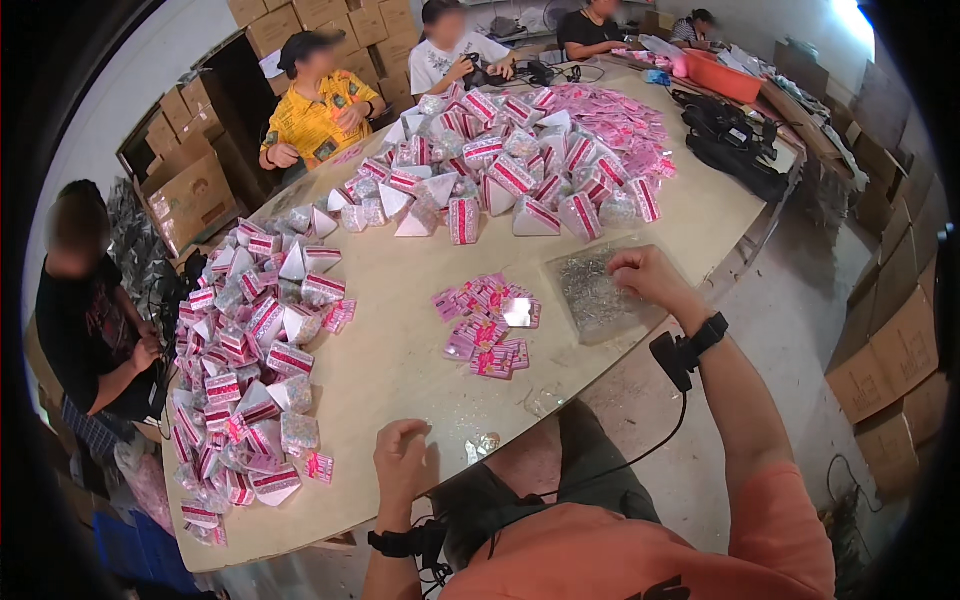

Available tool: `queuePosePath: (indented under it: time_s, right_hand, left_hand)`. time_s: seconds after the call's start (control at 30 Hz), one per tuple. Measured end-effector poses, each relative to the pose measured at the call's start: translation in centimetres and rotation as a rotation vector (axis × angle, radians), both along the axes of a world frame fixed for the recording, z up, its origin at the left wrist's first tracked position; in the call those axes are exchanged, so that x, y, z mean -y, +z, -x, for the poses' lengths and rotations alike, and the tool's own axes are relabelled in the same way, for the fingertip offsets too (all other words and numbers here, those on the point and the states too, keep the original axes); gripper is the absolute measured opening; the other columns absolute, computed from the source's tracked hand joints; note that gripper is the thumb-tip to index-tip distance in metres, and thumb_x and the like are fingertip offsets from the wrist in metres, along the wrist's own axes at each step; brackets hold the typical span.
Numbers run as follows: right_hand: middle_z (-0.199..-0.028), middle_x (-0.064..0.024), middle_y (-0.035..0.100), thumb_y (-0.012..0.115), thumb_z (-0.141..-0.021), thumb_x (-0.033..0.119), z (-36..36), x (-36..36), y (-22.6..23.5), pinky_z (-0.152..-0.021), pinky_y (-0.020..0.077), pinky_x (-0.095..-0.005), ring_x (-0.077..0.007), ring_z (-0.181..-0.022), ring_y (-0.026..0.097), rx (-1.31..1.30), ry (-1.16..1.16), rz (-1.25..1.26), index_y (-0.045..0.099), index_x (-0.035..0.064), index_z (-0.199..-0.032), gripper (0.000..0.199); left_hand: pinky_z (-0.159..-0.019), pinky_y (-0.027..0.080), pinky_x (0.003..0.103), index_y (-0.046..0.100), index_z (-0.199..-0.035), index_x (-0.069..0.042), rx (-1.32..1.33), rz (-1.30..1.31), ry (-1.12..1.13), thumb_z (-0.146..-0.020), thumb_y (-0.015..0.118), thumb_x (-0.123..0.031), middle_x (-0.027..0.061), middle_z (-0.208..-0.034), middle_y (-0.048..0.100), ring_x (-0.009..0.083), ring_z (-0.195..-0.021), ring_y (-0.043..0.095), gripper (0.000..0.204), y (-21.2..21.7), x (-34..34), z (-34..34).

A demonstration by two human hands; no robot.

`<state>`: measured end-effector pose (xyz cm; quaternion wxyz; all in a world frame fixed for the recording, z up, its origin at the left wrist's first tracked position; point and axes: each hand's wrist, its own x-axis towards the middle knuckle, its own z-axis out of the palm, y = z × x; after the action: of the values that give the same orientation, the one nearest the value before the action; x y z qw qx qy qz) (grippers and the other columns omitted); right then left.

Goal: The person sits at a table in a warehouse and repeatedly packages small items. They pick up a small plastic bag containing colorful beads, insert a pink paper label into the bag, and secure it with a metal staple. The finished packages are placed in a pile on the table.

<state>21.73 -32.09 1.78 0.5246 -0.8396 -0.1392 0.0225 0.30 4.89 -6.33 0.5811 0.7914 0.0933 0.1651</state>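
Head view: a tray (560, 299) of metal bits (596, 297) sits on the table (390, 330), the right hand (642, 276) over it, fingertips bunched; the left hand (402, 458) curls loosely by the near edge. Whether either holds anything, I cannot tell. Pink cards (482, 330) lie left of the tray, wedge packs (250, 370) beyond.

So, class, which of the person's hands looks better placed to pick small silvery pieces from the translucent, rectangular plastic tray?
The right hand, I'd judge: it's over the tray and its pieces, while the left hand is clearly farther away.
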Motion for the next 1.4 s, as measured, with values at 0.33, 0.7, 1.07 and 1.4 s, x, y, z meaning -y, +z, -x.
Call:
queuePosePath:
  time_s: [0.33, 0.7, 1.07, 1.4]
  right_hand:
    - [-0.056, -0.0013, 0.054, 0.054, -0.072, 0.007, 0.3, 0.2, 0.1, -0.044, 0.038, -0.0233, -0.0076, -0.048, 0.048, 0.017, -0.032, -0.033, 0.06, -0.0015, -0.073, 0.01]
    - [-0.067, 0.0006, 0.055, 0.058, -0.077, 0.007, 7.6, -6.6, 3.0, -0.052, 0.0434, -0.0207, -0.0058, -0.059, 0.051, -0.144, 0.315, -0.208, 0.06, 0.0012, -0.079, 0.006]
    - [-0.065, 0.0024, 0.052, 0.057, -0.079, 0.008, 12.1, -9.8, 2.1, -0.052, 0.0405, -0.0205, -0.0041, -0.059, 0.047, -0.245, 0.432, -0.253, 0.058, 0.0008, -0.08, 0.007]
    - [-0.079, -0.0071, 0.054, 0.055, -0.076, -0.001, 13.7, -10.8, 1.2, -0.061, 0.0449, -0.0263, -0.0159, -0.069, 0.054, 0.321, 0.319, -0.199, 0.057, 0.0019, -0.09, 0.014]
  left_hand:
    - [-0.079, 0.045, 0.029, 0.059, -0.089, 0.0, -0.034, -0.071, -0.006, -0.074, 0.053, -0.001, 0.0095, -0.089, 0.057, 0.0184, -0.086, 0.058, 0.017, 0.4, 0.1, -0.1]
    - [-0.069, 0.047, 0.026, 0.055, -0.107, -0.003, 0.006, 0.046, -0.228, -0.079, 0.058, -0.011, 0.0086, -0.097, 0.061, 0.0127, -0.082, 0.057, 0.029, 6.8, 7.0, -3.0]
    - [-0.055, 0.04, 0.019, 0.054, -0.085, -0.002, 0.024, 0.189, -0.334, -0.086, 0.052, -0.012, 0.0007, -0.072, 0.055, 0.0064, -0.062, 0.05, 0.01, 7.6, 10.0, -3.2]
    - [-0.045, 0.037, 0.022, 0.049, -0.074, -0.005, -0.172, 0.912, -0.369, -0.084, 0.049, -0.011, 0.0053, -0.064, 0.053, 0.0124, -0.051, 0.049, 0.011, 6.9, 9.4, -2.9]
